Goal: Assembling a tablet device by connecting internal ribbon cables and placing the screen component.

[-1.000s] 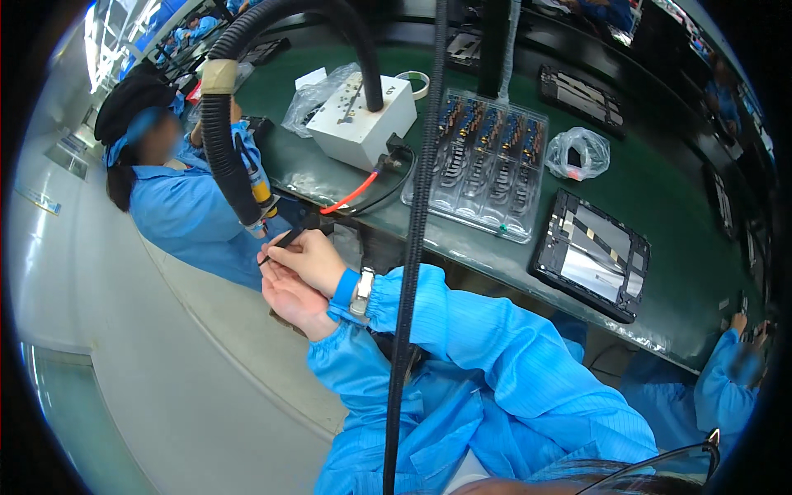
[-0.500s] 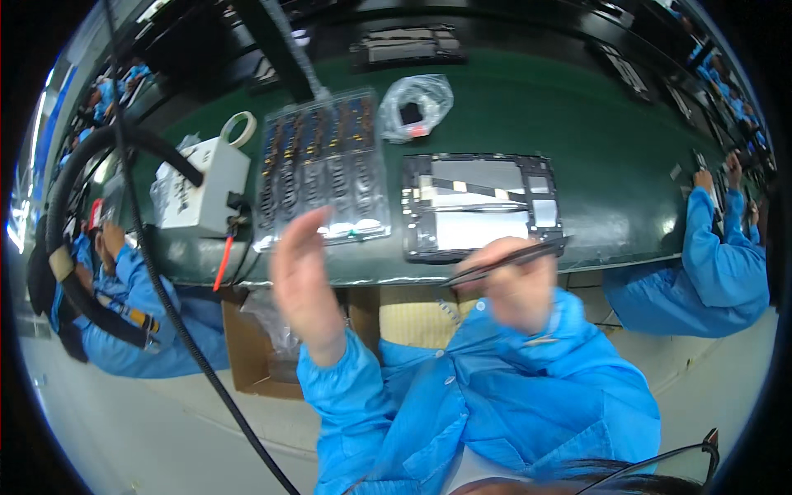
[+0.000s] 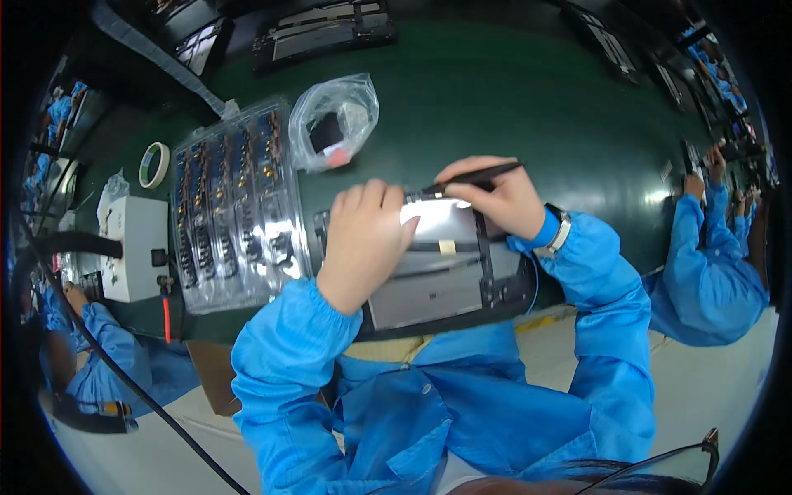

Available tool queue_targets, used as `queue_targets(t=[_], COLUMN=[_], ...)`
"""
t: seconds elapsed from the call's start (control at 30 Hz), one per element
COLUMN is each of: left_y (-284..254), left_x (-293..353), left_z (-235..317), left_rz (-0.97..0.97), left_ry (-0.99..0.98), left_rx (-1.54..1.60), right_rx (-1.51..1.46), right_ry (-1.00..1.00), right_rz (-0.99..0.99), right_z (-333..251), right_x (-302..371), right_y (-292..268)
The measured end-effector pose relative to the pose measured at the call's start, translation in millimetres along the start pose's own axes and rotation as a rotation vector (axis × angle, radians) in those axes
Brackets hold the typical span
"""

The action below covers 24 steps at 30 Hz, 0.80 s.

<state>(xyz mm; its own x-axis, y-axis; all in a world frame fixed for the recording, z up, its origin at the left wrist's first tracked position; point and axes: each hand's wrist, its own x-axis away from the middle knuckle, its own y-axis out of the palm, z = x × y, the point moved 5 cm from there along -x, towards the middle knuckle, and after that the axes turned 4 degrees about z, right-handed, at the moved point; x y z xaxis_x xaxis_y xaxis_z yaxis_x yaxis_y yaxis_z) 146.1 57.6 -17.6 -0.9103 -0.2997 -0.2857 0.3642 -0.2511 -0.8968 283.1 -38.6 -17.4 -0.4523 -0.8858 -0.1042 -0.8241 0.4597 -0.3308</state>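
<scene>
An opened tablet-like device (image 3: 437, 299) with grey battery panels and dark strips lies at the table's front edge. My left hand (image 3: 363, 243) rests on its far left part, fingers bent forward over it and thumb apart. Nothing shows in that hand, though its fingertips are partly hidden. In my right hand (image 3: 503, 202) a pair of black tweezers (image 3: 492, 172) is pinched, slanting down to the left. Its tip comes close to the device's far edge, beside my left fingers. What the tip touches is too blurred to tell.
Left of the device lies a clear plastic tray (image 3: 239, 206) of small circuit parts. A clear bag (image 3: 334, 124), a tape roll (image 3: 154, 165) and a white box (image 3: 132, 247) stand around it. Another opened device (image 3: 326, 35) lies at the back. Co-workers sit on both sides.
The view has shifted, so table things sit farther left. Both hands have come forward from in front of the device onto it; the tweezers now reach its far edge.
</scene>
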Motion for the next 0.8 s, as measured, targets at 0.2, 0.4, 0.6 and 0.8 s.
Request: queue_targets(t=[0.2, 0.4, 0.6, 0.8], left_y=[-2.3, -3.5, -4.3, 2.2], left_x=[-1.3, 0.1, 1.2, 3.2], left_z=[0.1, -1.6, 0.4, -4.7], left_rz=[-0.034, -0.01, -0.011, 0.0], left_ry=[0.017, -0.033, -0.031, -0.067], left_rx=[0.211, 0.219, 0.204, 0.237], right_rx=[-0.022, -0.002, 0.002, -0.038], right_ry=[0.033, -0.023, 0.018, 0.001], right_rz=[-0.105, -0.115, -0.09, -0.02], right_z=[3.1, -1.7, -2.1, 14.8], right_x=[-1.9, -4.3, 0.0, 1.0], right_y=[0.9, 3.8, 0.9, 0.6])
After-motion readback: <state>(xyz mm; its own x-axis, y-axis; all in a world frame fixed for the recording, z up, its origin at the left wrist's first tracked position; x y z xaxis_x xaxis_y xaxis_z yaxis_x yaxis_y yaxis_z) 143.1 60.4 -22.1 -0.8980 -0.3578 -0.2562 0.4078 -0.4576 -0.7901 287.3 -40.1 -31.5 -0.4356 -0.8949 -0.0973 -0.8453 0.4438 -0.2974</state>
